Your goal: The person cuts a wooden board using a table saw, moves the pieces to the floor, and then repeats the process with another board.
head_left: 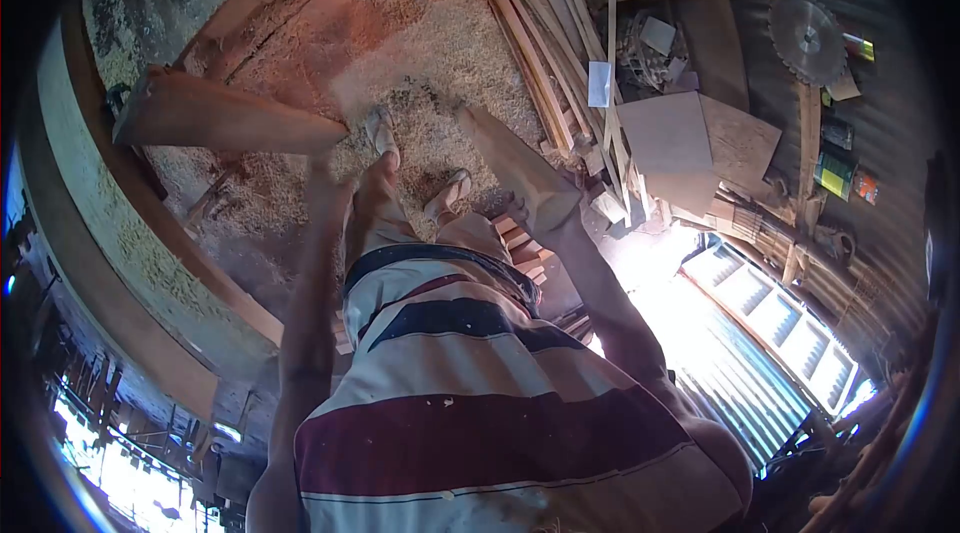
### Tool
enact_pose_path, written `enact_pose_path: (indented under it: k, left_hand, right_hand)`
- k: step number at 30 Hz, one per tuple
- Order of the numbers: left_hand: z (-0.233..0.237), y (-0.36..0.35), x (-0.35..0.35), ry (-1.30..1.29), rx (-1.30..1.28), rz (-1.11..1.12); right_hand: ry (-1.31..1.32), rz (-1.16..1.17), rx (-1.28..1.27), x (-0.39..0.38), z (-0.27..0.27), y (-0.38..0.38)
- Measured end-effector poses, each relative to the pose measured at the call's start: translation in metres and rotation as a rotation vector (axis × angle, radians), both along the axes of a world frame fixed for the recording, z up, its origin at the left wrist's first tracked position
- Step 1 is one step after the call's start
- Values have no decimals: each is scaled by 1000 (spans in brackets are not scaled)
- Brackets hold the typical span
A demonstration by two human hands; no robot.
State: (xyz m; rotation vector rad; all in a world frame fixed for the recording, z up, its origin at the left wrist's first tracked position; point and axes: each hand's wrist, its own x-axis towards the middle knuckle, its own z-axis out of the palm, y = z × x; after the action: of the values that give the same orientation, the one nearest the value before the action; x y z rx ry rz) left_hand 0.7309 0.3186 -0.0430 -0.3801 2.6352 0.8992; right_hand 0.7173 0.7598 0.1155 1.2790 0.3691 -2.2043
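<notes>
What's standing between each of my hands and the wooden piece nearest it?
Nothing visible. The right hand is on the near end of the right piece. The left hand is blurred beside the left piece; whether they touch, I can't tell.

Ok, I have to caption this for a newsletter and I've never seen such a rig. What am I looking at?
There is no machine here, just a person with bare hands. The single picture comes from a camera on their head, looking down past the striped shirt to their feet; its lens bends the edges.

The right hand holds one end of a thick wooden piece. The left hand is at the end of a wooden board, but blur hides whether it grips.

Wood shavings cover much of the floor, with long planks beyond the right hand. Toothed circular saw blades show near the corrugated wall.
</notes>
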Motion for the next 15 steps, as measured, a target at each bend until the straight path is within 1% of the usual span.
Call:
enact_pose_path:
  k: [1, 2, 3, 5, 7, 9, 11, 14, 15]
  left_hand:
    - [-20, 42, 25, -26, -64, -147]
    - [-40, 81, 43, 20, 34, -245]
    - [-48, 118, 54, 68, 130, -341]
    - [-4, 199, 51, 201, 174, -400]
    - [58, 243, 37, 281, 270, -532]
    - [70, 281, 38, 441, 391, -503]
    - [78, 296, 38, 554, 568, -468]
    - [107, 298, 33, 511, 648, -544]
    - [122, 297, 25, 503, 615, -656]
  right_hand:
    - [34, -24, -24, 8, 13, 5]
    - [33, -91, -60, 17, 29, 11]
    - [34, -156, -99, 29, 49, 17]
    - [22, -280, -224, 55, 86, 32]
    - [32, -383, -342, 83, 132, 38]
    - [50, -443, -400, 107, 179, 37]
    - [22, -478, -443, 127, 208, 44]
    - [220, -304, -536, 143, 222, 62]
    - [236, -292, -515, 157, 220, 64]
